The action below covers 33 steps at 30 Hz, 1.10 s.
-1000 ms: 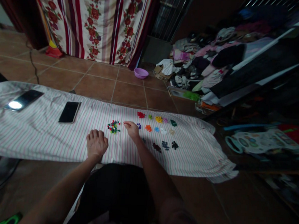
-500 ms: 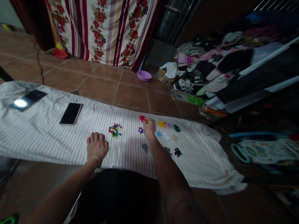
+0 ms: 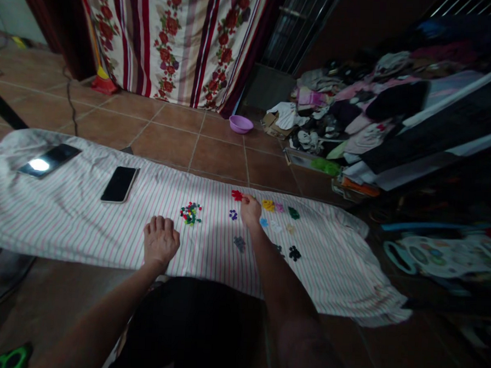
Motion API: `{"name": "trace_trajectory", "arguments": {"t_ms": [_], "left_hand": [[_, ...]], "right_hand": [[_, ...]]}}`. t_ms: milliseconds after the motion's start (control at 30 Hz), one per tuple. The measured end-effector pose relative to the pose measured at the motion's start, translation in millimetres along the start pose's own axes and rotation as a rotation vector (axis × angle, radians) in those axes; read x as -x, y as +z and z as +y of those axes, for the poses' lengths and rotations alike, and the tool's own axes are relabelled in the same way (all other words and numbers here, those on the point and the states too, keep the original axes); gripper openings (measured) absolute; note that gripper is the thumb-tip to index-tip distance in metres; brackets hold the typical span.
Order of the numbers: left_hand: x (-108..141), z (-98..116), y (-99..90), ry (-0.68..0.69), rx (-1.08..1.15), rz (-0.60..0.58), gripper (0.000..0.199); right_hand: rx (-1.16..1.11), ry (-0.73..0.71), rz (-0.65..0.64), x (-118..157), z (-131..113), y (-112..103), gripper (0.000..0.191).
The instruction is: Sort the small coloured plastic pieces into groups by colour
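Note:
My right hand (image 3: 251, 210) is over the striped cloth (image 3: 209, 248), its fingers pinched beside a pile of small red pieces (image 3: 236, 195); anything between the fingertips is too small to make out. My left hand (image 3: 161, 241) rests on the cloth, fingers flat, holding nothing. Between the hands is a mixed heap of small coloured pieces (image 3: 191, 213). Purple pieces (image 3: 233, 214) and grey pieces (image 3: 239, 243) lie near my right hand. Beyond it are yellow (image 3: 268, 205), pink, dark green (image 3: 294, 212), blue, white, beige and black piles (image 3: 294, 253). My forearm partly hides a dark grey one.
A phone (image 3: 120, 184) and a shiny dark device (image 3: 49, 160) reflecting light lie on the cloth's left part. A purple basin (image 3: 241, 124) stands on the tiled floor before a floral curtain (image 3: 170, 43). Heaped clothes (image 3: 356, 107) and a dark slanted frame fill the right.
My right hand keeps its pinch close to the red pieces, with only a slight shift. My left hand stays put. The whole view has moved a little.

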<state>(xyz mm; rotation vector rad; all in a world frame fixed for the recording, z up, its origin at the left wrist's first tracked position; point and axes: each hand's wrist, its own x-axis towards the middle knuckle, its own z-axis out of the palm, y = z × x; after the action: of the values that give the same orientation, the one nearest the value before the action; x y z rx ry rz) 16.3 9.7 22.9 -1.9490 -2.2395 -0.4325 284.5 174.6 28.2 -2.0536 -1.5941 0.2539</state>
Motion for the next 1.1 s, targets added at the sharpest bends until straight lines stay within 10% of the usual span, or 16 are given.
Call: {"name": "trace_trajectory", "arguments": {"t_ms": [567,1100], "left_hand": [[-0.1,-1.4,1.3,-0.009,0.002,-0.017,0.026],[0.4,-1.7,1.3,-0.002,0.008,-0.007,0.027]], "right_hand": [[-0.181,-0.426,-0.241,61.5,-64.3,49.5,0.029],[-0.120,-0.382,-0.268,82.6,-71.5,61.8,0.022]]}}
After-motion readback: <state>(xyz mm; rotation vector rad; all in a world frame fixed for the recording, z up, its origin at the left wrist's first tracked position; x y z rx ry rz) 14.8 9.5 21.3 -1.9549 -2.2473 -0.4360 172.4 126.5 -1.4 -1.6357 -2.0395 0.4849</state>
